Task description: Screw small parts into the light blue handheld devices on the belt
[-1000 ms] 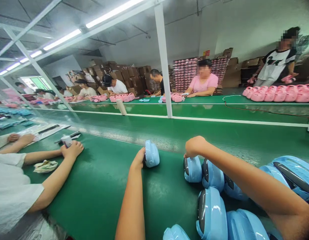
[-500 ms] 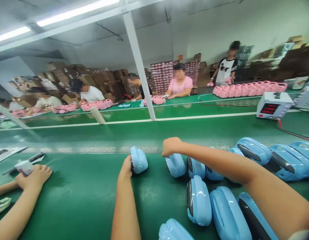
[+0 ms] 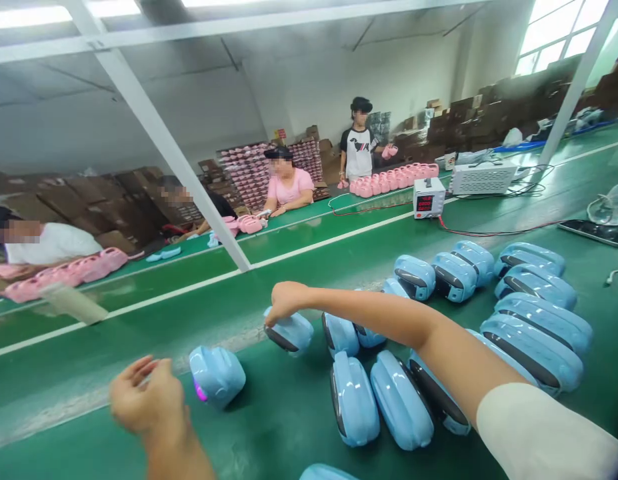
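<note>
1. Right fingers (image 3: pixel 275 315): curled shut over the top edge of the tilted blue toy (image 3: pixel 293 335). The right hand (image 3: pixel 285 300) grips from above with the arm stretched forward. This grip leaves the toy leaning, its dark panel turned down and toward the person and its lower edge on the green surface (image 3: pixel 279 417).

2. Left fingers (image 3: pixel 139 368): spread and slack, holding nothing. The left hand (image 3: pixel 149 399) hovers just beside the lit blue toy (image 3: pixel 217 375); contact cannot be confirmed. This toy stands alone, apart from the rest, with a pink-violet glow low on the side nearest the hand.

3. Below the right forearm, more blue toys (image 3: pixel 356 400) stand on edge, packed side by side. This probably saves room and keeps each top edge free for an overhead grip.

4. Further right, a second batch (image 3: pixel 536 313) lies in rows, dark panels up.

5. Beyond it, a power supply box (image 3: pixel 429 197) sits on the surface, its display facing the person.
</note>
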Demonstrator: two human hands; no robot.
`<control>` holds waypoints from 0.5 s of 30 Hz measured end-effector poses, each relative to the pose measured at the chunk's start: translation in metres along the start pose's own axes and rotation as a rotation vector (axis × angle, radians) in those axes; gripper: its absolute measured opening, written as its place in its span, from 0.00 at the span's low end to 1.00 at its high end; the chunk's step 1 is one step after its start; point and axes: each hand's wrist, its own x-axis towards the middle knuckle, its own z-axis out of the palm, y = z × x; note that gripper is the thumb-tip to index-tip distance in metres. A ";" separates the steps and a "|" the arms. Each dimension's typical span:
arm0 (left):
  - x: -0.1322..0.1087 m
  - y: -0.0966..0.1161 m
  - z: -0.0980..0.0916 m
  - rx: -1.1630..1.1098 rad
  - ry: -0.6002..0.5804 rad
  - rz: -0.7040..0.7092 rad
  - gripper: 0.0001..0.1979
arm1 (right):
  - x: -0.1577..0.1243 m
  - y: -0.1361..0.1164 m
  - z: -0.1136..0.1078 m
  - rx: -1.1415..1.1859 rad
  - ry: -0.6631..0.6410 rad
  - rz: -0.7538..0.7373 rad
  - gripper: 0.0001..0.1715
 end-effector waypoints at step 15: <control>-0.063 0.026 0.068 -0.455 -0.277 -0.261 0.22 | -0.016 -0.012 -0.018 1.129 -0.118 -0.010 0.11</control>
